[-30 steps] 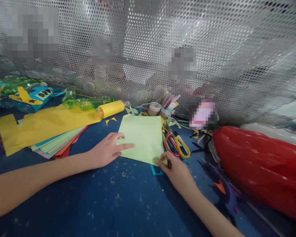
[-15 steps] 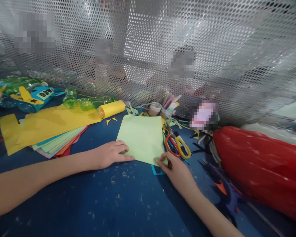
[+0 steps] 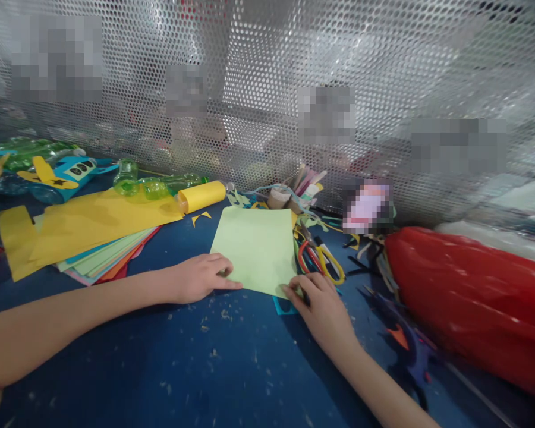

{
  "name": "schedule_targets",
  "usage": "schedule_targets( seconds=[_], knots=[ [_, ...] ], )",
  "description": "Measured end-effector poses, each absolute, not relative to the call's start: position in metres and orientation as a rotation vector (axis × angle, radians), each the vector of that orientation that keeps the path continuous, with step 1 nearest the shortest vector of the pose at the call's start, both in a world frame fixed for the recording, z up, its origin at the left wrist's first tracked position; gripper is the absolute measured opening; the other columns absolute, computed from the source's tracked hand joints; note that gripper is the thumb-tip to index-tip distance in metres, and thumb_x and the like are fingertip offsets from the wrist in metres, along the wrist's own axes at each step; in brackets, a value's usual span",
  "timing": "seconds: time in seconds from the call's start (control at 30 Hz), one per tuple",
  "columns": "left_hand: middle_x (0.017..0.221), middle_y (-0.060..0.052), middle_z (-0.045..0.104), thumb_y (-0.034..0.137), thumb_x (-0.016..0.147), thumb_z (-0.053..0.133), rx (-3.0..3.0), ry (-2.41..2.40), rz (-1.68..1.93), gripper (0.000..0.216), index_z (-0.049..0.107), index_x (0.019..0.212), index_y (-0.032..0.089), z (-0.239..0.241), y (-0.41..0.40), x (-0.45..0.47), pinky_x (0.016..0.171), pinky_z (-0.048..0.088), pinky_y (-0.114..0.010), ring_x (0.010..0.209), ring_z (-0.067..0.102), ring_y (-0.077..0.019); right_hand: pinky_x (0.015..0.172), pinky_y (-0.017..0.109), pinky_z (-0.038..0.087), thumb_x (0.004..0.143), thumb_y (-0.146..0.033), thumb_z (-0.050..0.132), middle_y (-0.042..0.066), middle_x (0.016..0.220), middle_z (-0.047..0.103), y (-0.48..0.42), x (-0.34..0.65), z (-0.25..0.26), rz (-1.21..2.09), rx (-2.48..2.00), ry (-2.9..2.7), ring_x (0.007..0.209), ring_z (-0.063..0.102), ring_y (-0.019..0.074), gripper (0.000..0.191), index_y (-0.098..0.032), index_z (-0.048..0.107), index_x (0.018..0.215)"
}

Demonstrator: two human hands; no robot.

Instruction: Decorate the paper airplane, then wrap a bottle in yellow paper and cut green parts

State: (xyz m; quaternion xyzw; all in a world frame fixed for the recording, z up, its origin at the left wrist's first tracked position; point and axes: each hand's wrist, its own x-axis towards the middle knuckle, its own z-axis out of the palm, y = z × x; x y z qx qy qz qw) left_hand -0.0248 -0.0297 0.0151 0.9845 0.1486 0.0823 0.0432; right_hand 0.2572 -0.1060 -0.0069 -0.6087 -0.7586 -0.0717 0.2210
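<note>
A light green sheet of paper (image 3: 254,246) lies on the blue table between my hands. My left hand (image 3: 200,278) rests at its lower left corner, thumb stretched along the near edge and fingers apart from it, pressing the sheet down. At the lower right corner, my right hand (image 3: 321,306) pinches the sheet between thumb and fingers. A blue paper cutout (image 3: 284,306) pokes out from beneath that corner. Right beside the sheet lie scissors with red and yellow handles (image 3: 330,264).
Yellow paper (image 3: 102,223) and a fan of coloured sheets (image 3: 107,255) lie left. Behind are green bottles (image 3: 173,183), a yellow-wrapped bottle (image 3: 203,196) and cups of sticks (image 3: 279,196). A red bag (image 3: 468,297) and a purple tool (image 3: 410,351) are right. Perforated mesh (image 3: 258,107) rises behind.
The fingers of my right hand have lowered and closed a little at the paper's corner. My left hand and the sheet look almost unchanged.
</note>
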Motion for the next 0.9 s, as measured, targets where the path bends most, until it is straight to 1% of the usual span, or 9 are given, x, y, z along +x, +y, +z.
schedule_targets(
  seconds=[0.07,0.13,0.2,0.23,0.33,0.43,0.57,0.8,0.9],
  knots=[
    [0.108,-0.011,0.055,0.013,0.090,0.040,3.029,0.457,0.241,0.039,0.055,0.124,0.023,0.016,-0.034,-0.023,0.087,0.042,-0.035,0.098,0.050,-0.0220,0.080,0.043,0.045,0.092,-0.037,0.042,0.012,0.097,0.058,-0.110,0.256,-0.003,-0.389,-1.612,-2.084,0.090,0.055,0.0267,0.030,-0.021,0.066,0.084],
    [0.114,-0.012,0.055,0.015,0.089,0.042,3.046,0.429,0.240,0.039,0.053,0.126,0.018,0.015,-0.037,-0.022,0.092,0.040,-0.037,0.104,0.050,-0.0238,0.086,0.047,0.043,0.092,-0.033,0.043,0.013,0.109,0.056,-0.115,0.253,0.001,-0.509,-1.508,-2.122,0.100,0.053,0.0288,0.029,-0.022,0.069,0.100],
    [0.118,-0.014,0.055,0.016,0.088,0.043,3.047,0.391,0.264,0.040,0.052,0.126,0.014,0.012,-0.039,-0.022,0.097,0.038,-0.038,0.110,0.048,-0.0250,0.096,0.050,0.038,0.091,-0.032,0.046,0.011,0.119,0.055,-0.120,0.249,0.005,-0.539,-1.371,-2.254,0.111,0.050,0.0291,0.032,-0.026,0.063,0.117],
    [0.120,-0.014,0.055,0.017,0.088,0.043,3.040,0.378,0.285,0.040,0.051,0.126,0.013,0.010,-0.039,-0.023,0.098,0.038,-0.038,0.112,0.048,-0.0252,0.101,0.051,0.033,0.091,-0.033,0.046,0.010,0.124,0.054,-0.122,0.246,0.006,-0.541,-1.307,-2.332,0.116,0.047,0.0289,0.035,-0.029,0.059,0.123],
    [0.121,-0.014,0.056,0.019,0.088,0.042,3.019,0.357,0.346,0.040,0.050,0.127,0.014,0.006,-0.039,-0.023,0.100,0.037,-0.038,0.114,0.048,-0.0248,0.110,0.054,0.017,0.090,-0.039,0.047,0.004,0.138,0.047,-0.123,0.241,0.009,-0.542,-1.212,-2.525,0.129,0.037,0.0283,0.043,-0.037,0.047,0.133],
    [0.121,-0.014,0.057,0.021,0.089,0.041,3.034,0.342,0.368,0.041,0.050,0.128,0.012,0.006,-0.038,-0.022,0.101,0.036,-0.038,0.113,0.049,-0.0248,0.111,0.054,0.013,0.091,-0.043,0.046,0.002,0.146,0.039,-0.121,0.239,0.009,-0.523,-1.205,-2.630,0.135,0.029,0.0279,0.048,-0.039,0.039,0.138],
    [0.120,-0.014,0.058,0.021,0.090,0.039,3.050,0.339,0.360,0.042,0.049,0.130,0.013,0.007,-0.039,-0.020,0.100,0.037,-0.037,0.111,0.050,-0.0242,0.111,0.055,0.014,0.092,-0.044,0.044,0.000,0.149,0.034,-0.118,0.240,0.005,-0.464,-1.240,-2.639,0.137,0.027,0.0276,0.047,-0.040,0.038,0.138],
    [0.120,-0.013,0.057,0.021,0.089,0.041,3.049,0.368,0.351,0.043,0.047,0.132,0.016,0.008,-0.040,-0.020,0.097,0.038,-0.038,0.111,0.049,-0.0251,0.109,0.058,0.015,0.092,-0.043,0.045,0.001,0.149,0.035,-0.117,0.240,0.003,-0.452,-1.263,-2.645,0.137,0.027,0.0290,0.047,-0.041,0.036,0.139],
    [0.120,-0.013,0.056,0.021,0.090,0.042,3.054,0.382,0.330,0.044,0.047,0.133,0.016,0.008,-0.041,-0.020,0.098,0.038,-0.037,0.112,0.048,-0.0252,0.110,0.057,0.015,0.092,-0.043,0.045,0.002,0.147,0.038,-0.118,0.239,0.005,-0.457,-1.253,-2.632,0.136,0.028,0.0287,0.046,-0.041,0.040,0.137]
  ],
)
